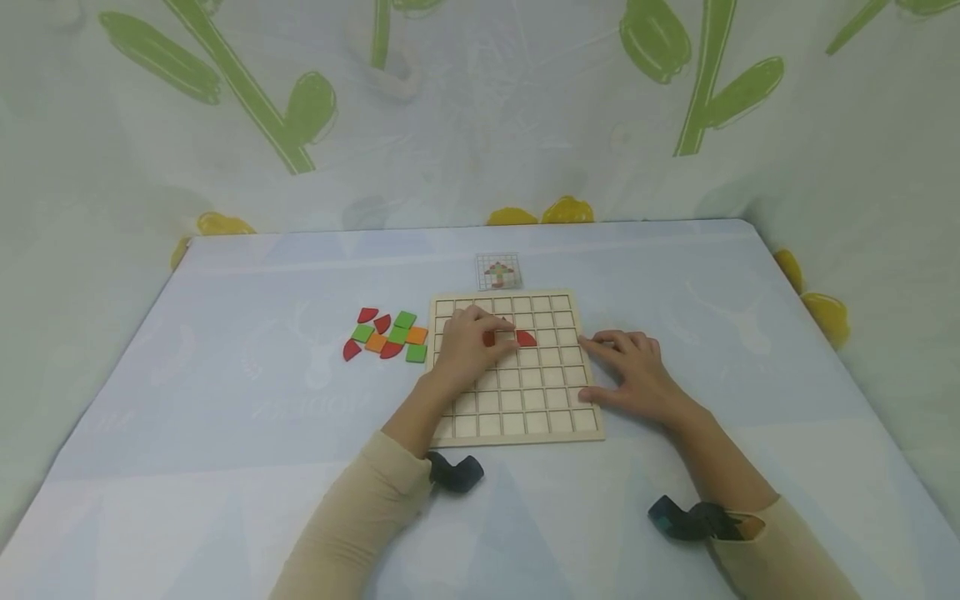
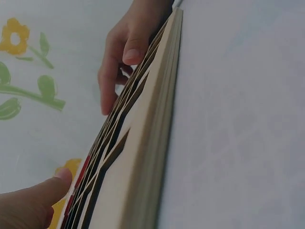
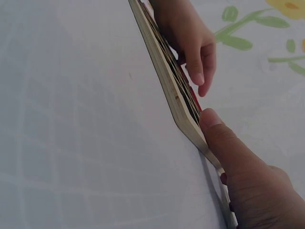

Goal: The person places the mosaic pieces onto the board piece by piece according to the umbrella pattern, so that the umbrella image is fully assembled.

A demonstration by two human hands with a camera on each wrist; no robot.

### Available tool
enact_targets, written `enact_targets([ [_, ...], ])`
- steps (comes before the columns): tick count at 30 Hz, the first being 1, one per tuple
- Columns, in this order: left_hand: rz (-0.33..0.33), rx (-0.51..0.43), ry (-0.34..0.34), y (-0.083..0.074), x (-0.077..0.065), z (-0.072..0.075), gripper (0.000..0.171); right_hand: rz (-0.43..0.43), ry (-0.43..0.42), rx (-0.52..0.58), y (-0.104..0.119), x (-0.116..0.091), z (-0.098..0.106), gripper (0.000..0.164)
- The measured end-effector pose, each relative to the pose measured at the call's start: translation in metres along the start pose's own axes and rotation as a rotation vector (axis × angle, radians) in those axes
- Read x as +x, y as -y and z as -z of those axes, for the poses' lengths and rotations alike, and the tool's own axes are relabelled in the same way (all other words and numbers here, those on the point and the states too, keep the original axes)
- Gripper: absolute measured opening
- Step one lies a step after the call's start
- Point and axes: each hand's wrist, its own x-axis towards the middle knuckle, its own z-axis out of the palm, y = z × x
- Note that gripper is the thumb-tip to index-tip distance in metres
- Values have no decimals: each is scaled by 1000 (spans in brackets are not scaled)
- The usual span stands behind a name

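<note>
A wooden grid board [image 1: 531,400] lies flat on the table. The left hand [image 1: 467,346] is over its upper part, thumb and index fingertips a little apart beside a red quarter-circle tile [image 1: 527,338] set in the grid. More red [image 1: 489,338] shows between that thumb and index finger; the hand hides part of it. In the right wrist view the left hand [image 3: 193,45] has nothing visible between its fingertips. The right hand [image 1: 637,379] rests at the board's right edge, its thumb [image 3: 214,124] on the rim and index fingertip touching farther up.
Left of the board lie loose tiles: green squares [image 1: 405,319], orange squares [image 1: 417,335] and red quarter-circles [image 1: 352,350]. A small pattern card [image 1: 498,272] with a coloured figure lies behind the board. A leaf-patterned curtain [image 1: 480,125] surrounds the table [image 1: 225,400].
</note>
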Motion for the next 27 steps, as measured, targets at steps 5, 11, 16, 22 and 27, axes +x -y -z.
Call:
enact_targets([
  [5,10,-21,9,3,-4,5,29,2,1,5,0,1,-1,75],
  [11,24,-6,3,6,-8,11,31,16,-20,-11,-1,0,-2,75],
  [16,49,-7,9,9,-9,17,31,12,-27,-5,-1,0,-1,75],
  [22,62,-75,-23,21,-12,25,32,5,-19,-17,-1,1,-1,76],
  [27,116,-66,-25,29,-17,33,35,-2,-10,-11,-1,1,0,76],
])
